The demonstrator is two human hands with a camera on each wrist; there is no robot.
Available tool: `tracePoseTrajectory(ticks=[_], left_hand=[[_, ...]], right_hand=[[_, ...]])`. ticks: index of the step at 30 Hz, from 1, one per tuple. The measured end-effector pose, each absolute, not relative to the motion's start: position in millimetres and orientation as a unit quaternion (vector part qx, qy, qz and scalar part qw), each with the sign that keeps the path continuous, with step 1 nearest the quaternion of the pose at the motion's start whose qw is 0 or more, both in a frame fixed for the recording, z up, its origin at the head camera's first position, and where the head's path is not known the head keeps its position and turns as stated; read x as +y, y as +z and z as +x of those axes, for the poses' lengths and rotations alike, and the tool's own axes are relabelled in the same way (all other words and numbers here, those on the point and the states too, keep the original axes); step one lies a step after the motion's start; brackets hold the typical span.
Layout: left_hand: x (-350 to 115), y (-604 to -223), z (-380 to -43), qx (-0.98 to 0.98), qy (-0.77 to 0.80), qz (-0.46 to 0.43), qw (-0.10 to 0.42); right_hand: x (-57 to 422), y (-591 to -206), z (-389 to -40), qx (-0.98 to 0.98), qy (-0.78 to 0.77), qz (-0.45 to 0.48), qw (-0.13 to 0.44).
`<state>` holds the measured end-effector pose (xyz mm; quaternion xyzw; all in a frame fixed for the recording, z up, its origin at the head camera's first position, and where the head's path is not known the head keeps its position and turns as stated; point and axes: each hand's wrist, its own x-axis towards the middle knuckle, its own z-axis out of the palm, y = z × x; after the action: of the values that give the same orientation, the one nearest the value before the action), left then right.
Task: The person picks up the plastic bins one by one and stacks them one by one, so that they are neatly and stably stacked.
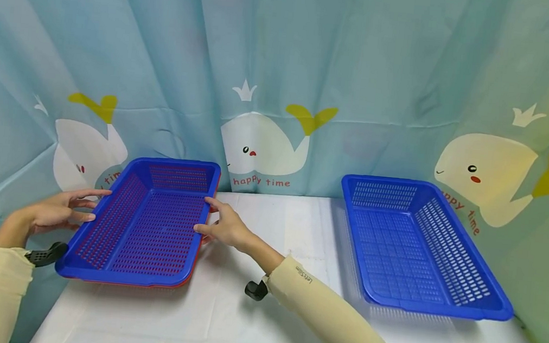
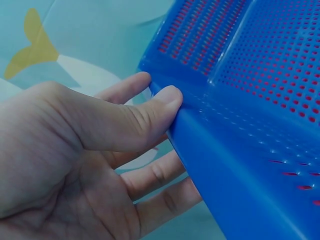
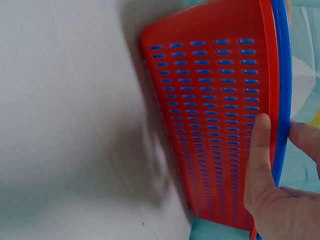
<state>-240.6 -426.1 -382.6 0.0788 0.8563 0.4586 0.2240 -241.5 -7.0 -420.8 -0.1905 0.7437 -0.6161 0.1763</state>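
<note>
At the left, a blue plastic basket [image 1: 118, 276] sits nested inside a red basket [image 3: 215, 25], whose perforated wall fills much of the right wrist view. My left hand [image 1: 55, 211] holds the left rim of the blue basket, thumb on top and fingers spread along the outer side. Across from it, my right hand [image 1: 228, 226] grips the right edge of the stack. In the right wrist view one finger lies against the red wall, while the thumb touches the blue rim. Through the blue basket's holes red shows; no contents are visible in it.
A second blue basket [image 1: 439, 308] stands on the right side of the white-covered table [image 1: 261, 323]. Behind everything hangs a light blue curtain [image 1: 286, 42] printed with whales, close to the baskets' far ends.
</note>
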Motion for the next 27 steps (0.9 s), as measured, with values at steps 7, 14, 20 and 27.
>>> tracePoseTrajectory(ticks=[7,14,20,27], left_hand=[[-426.1,-382.5,-240.7,0.856,0.459,0.078,0.226],[-425.5,-382.3,-241.0,0.855,0.46,0.074,0.228],[-425.0,-382.0,-241.0,0.856,0.458,0.074,0.229],[-425.2,-382.0,-240.7,0.857,0.455,0.073,0.23]], right_hand=[[-7.5,-419.4,-240.6,0.75,-0.609,-0.189,0.173],[-6.6,-418.2,-241.3,0.758,-0.599,-0.192,0.169],[-7.2,-418.1,-242.2,0.763,-0.597,-0.185,0.166],[-7.5,-418.9,-241.8,0.762,-0.599,-0.181,0.168]])
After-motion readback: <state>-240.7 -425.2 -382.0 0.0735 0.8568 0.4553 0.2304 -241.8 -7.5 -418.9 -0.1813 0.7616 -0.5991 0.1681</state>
